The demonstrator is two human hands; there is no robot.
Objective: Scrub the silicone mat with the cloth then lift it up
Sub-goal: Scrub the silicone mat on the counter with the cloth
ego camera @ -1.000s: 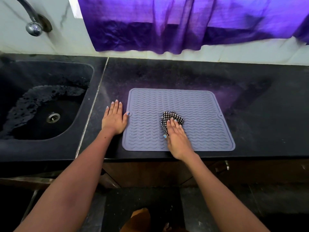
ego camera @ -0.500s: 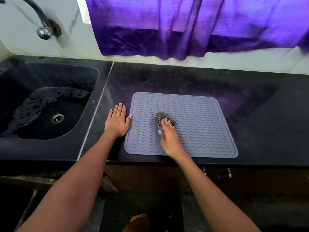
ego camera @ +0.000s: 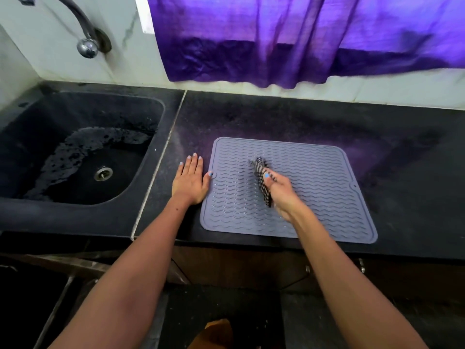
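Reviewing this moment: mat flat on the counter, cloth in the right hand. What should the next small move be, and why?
Probably another scrubbing stroke toward the mat's right half. The right hand grips the checkered cloth near the middle of the silicone mat, which lies flat on the counter. The left hand rests flat beside it, thumb on its left edge, steadying it. Lifting seems premature.

Right hand [ego camera: 281, 191] grips cloth [ego camera: 261, 180] on mat [ego camera: 327, 197]; left hand [ego camera: 191, 181] flat beside.

Mat [ego camera: 314, 187] lies on counter [ego camera: 276, 117], right of sink [ego camera: 75, 117]; cloth [ego camera: 261, 177] on mat.
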